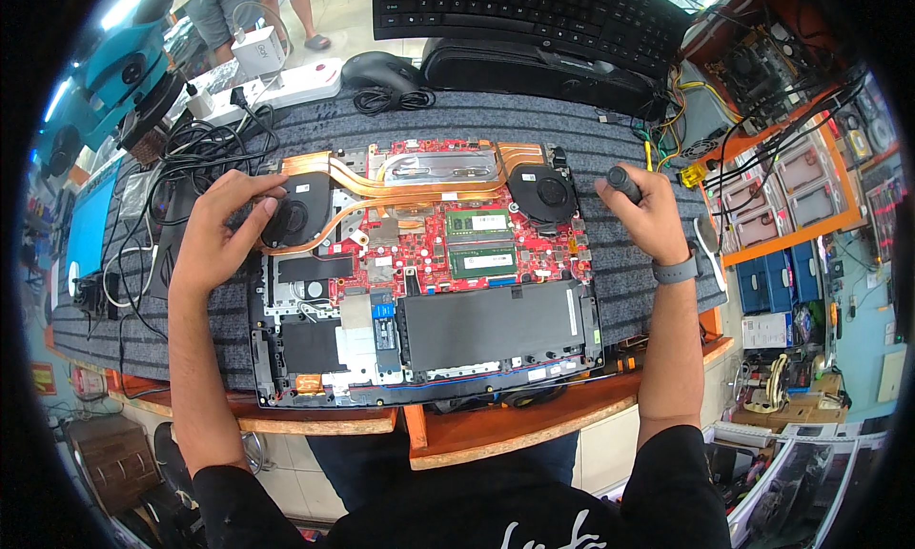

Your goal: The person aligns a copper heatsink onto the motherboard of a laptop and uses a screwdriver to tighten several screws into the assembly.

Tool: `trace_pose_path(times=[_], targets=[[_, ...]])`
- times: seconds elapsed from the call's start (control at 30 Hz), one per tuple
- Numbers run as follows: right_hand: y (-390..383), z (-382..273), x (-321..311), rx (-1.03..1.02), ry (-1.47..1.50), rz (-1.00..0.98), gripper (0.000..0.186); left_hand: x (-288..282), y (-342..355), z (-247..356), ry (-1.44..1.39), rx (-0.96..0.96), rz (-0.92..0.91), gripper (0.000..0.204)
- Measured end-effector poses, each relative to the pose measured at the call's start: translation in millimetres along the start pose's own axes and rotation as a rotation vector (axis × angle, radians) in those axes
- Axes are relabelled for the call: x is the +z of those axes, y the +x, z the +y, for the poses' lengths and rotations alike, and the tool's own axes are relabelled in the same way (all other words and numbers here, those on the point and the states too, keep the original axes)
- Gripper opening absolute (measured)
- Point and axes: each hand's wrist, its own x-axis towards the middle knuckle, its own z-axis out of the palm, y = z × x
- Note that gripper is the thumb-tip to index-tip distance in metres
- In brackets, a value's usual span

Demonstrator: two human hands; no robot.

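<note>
An opened laptop (491, 339) lies on a grey ribbed mat, showing its red board, copper heat pipes (362, 183), two memory sticks (481, 225) and black battery. My left hand (238, 215) is at the left fan (300, 211), index finger and thumb apart near its rim; whether they touch it is unclear. My right hand (640, 206) is closed round a dark cylindrical handle (621, 183), probably a screwdriver, just right of the right fan (541, 196); its tip is not visible.
A keyboard (524, 20), mouse (381, 71) and power strip (295, 82) sit behind. Tangled cables (210, 139) lie left, beside teal equipment (114, 82). A circuit board (762, 68) and orange-framed drawers (782, 177) stand right. Another person's legs (229, 15) show beyond the bench.
</note>
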Motion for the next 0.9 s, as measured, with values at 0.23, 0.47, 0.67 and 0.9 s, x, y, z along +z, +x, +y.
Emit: trace_pose_path(times=[0.23,0.47,0.67,0.9], targets=[[-1,5,-3,0.000,-0.033,0.031,0.031,-13,-5,-8,-0.064,0.010,-0.104,0.039],[-4,7,-2,0.027,-0.016,0.029,0.030,-10,-5,-4,-0.078,0.011,-0.151,0.056],[-4,16,2,0.017,0.053,0.077,0.033,-17,-8,-6,0.005,0.086,-0.048,0.047],[-3,27,-9,0.108,-0.009,0.005,0.027,-20,-9,-9,0.009,0.091,0.124,0.035]])
